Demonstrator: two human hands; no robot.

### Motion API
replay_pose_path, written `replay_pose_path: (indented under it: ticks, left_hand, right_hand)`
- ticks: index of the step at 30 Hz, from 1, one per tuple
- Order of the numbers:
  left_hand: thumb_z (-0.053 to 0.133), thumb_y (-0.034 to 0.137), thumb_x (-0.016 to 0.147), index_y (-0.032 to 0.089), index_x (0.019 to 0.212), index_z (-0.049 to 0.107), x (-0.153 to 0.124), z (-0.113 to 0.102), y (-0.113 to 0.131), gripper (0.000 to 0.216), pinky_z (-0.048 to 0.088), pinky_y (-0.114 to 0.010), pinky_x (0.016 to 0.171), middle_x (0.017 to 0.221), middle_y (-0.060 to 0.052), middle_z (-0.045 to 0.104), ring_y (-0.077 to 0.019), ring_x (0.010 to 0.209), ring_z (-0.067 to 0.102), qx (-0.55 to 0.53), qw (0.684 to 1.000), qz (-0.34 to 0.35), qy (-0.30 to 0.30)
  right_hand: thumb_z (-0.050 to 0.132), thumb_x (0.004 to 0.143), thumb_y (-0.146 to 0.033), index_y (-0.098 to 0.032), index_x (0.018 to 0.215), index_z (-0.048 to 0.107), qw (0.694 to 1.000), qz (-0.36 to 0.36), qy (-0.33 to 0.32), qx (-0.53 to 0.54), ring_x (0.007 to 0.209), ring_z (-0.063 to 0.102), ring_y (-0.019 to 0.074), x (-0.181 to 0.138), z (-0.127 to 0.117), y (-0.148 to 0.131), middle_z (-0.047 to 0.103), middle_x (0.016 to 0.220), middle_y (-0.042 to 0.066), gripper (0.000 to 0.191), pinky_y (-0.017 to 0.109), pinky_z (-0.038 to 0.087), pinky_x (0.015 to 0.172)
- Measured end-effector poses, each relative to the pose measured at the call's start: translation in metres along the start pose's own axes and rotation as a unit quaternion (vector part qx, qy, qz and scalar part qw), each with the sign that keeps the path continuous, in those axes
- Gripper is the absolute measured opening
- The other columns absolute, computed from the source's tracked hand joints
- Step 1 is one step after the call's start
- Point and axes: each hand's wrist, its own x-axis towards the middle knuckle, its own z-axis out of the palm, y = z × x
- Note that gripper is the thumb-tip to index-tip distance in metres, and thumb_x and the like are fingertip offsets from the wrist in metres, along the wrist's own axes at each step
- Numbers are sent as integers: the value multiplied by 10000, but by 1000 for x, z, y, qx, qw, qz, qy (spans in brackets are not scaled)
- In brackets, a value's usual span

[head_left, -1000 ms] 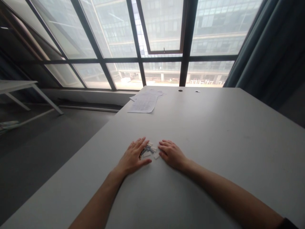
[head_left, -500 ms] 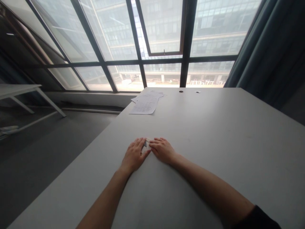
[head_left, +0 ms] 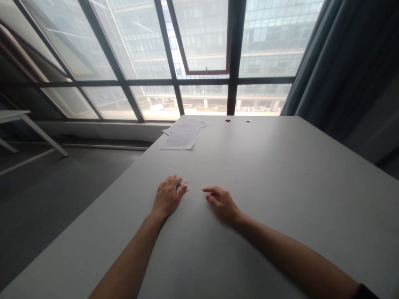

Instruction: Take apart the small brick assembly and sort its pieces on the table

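My left hand (head_left: 167, 193) rests on the white table (head_left: 258, 166), with its fingers and thumb around a small white piece with dark print (head_left: 182, 184). The fingers cover part of this piece, and its kind cannot be made out. To the right, a short gap away, is my right hand (head_left: 220, 202). Its index finger points left toward the printed piece, and the thumb stands a little apart below. Nothing shows between those fingertips.
Printed paper sheets (head_left: 181, 137) lie overlapping near the table's far left edge. Two round cable holes, one of them a dark hole (head_left: 227, 121), are at the far edge. Large windows stand behind, with a blue curtain (head_left: 314, 70) at the right. Another white table (head_left: 12, 116) is at the left.
My right hand has come away from the printed piece and moved right, leaving a gap. My left hand stays around the piece. The whole view has shifted slightly.
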Motion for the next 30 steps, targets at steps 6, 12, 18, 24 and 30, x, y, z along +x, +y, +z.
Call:
replay_pose_path:
  ticks: [6,12,18,24,30]
  left_hand:
    - [199,597,935,176,1340,426,10,-17,6,627,305,-531,1086,1383,-153,470,-289,1304,418,-291,935,-47,199]
    - [293,824,742,229,1502,70,-29,-57,87,990,88,-545,1155,1570,-84,92,-362,1418,98,-148,946,286,-34]
    - [447,750,758,192,1496,-25,-68,-25,124,1039,123,-470,1170,1552,-120,97,-308,1419,151,-66,856,411,-308]
    - [504,710,758,210,1498,15,-67,-20,125,1018,127,-500,1163,1549,-120,120,-324,1412,165,-100,855,384,-334]
    - [525,587,827,254,1443,314,-54,-16,99,731,280,-449,1126,1452,-85,414,-282,1336,377,-93,898,377,-206]
  right_hand:
    - [243,945,-538,-142,1315,496,977,60,187,88,1121,592,262,-59,-80,7,595,1241,176,599,460,487,937]
    - [154,781,-813,-159,1503,116,966,-109,32,-230,1417,157,331,-121,-156,-28,147,1555,121,975,524,207,1138]
    - [470,757,-750,-114,1498,53,862,-96,-306,-393,1425,126,314,-144,-149,-25,114,1545,164,1062,478,54,1173]
    - [510,767,-710,-106,1495,95,869,-80,-310,-376,1418,160,315,-139,-145,-22,147,1534,185,1033,488,96,1170]
    - [493,885,-529,-149,1354,459,883,-123,-203,-405,1320,392,277,-149,-143,-11,476,1392,151,605,458,313,1107]
